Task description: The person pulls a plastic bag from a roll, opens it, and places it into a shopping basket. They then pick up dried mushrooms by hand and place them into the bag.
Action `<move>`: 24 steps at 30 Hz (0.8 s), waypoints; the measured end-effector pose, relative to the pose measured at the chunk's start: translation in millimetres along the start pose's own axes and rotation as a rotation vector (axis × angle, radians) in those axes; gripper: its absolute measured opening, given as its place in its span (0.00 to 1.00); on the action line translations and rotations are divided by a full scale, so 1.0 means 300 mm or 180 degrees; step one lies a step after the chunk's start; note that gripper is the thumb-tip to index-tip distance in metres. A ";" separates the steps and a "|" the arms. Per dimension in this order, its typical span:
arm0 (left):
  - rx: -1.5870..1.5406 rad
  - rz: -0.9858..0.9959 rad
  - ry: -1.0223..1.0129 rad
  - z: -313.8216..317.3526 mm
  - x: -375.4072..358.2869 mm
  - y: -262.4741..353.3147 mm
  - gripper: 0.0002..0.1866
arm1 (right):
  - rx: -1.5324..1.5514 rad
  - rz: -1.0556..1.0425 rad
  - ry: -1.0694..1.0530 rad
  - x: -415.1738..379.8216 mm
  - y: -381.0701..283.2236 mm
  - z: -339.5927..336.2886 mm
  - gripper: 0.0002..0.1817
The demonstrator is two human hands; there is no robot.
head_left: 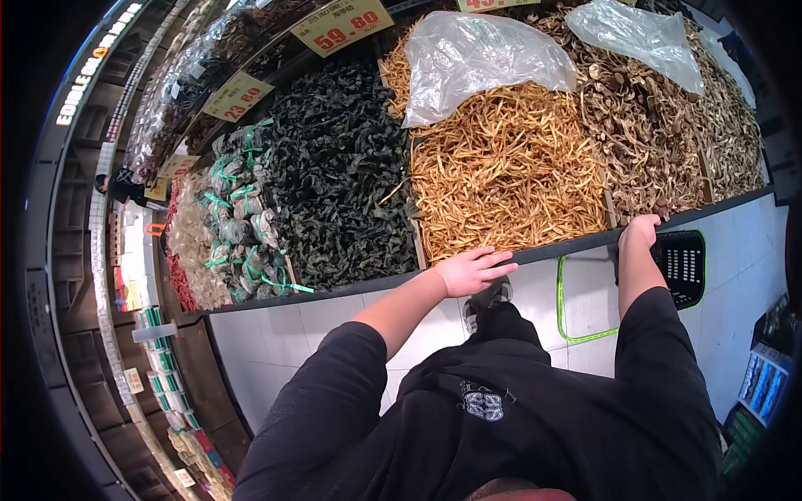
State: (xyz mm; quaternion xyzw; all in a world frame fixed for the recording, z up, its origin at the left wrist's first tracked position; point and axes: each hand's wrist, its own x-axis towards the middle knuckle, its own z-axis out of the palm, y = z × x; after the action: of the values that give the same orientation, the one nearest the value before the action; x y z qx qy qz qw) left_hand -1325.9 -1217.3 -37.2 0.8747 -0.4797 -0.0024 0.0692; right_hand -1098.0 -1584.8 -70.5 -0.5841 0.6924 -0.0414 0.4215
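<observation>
My left hand [476, 273] lies palm down on the dark front edge [535, 250] of the display, fingers stretched out and slightly spread, holding nothing. Just beyond it are thin golden-brown dried strips [510, 175], partly covered by a clear plastic bag [484, 63]. Farther right, my right hand [639, 231] is at the same edge with its fingers bent over it; the fingertips are partly hidden. Brown dried mushroom-like pieces [643, 134] fill the compartment in front of that hand. Below it, on the floor, is a black basket [687, 267] with bright green trim.
Dark, leafy dried goods [342, 175] lie to the left, beside bundles tied with green string [246, 217]. Price signs [342, 25] stand along the back. Shelves [159, 359] run down the far left. Stacked packages [762, 380] stand at the right.
</observation>
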 end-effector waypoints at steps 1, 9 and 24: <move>-0.0019 0.0000 -0.0012 -0.001 0.000 0.000 0.17 | -0.0018 0.0012 0.0008 0.003 0.001 0.001 0.40; 0.0003 -0.0059 -0.0092 -0.006 0.002 0.002 0.19 | 0.0036 0.0101 0.0038 -0.005 -0.007 0.007 0.41; -0.0122 -0.0075 -0.0363 -0.028 0.017 -0.010 0.23 | -0.0109 -0.0004 0.0175 0.012 0.000 0.022 0.41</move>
State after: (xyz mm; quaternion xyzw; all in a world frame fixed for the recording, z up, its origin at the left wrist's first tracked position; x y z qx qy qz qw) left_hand -1320.0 -1219.1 -29.0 0.8772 -0.4724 -0.0622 0.0584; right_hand -1093.7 -1585.0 -76.7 -0.5903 0.7039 -0.0460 0.3923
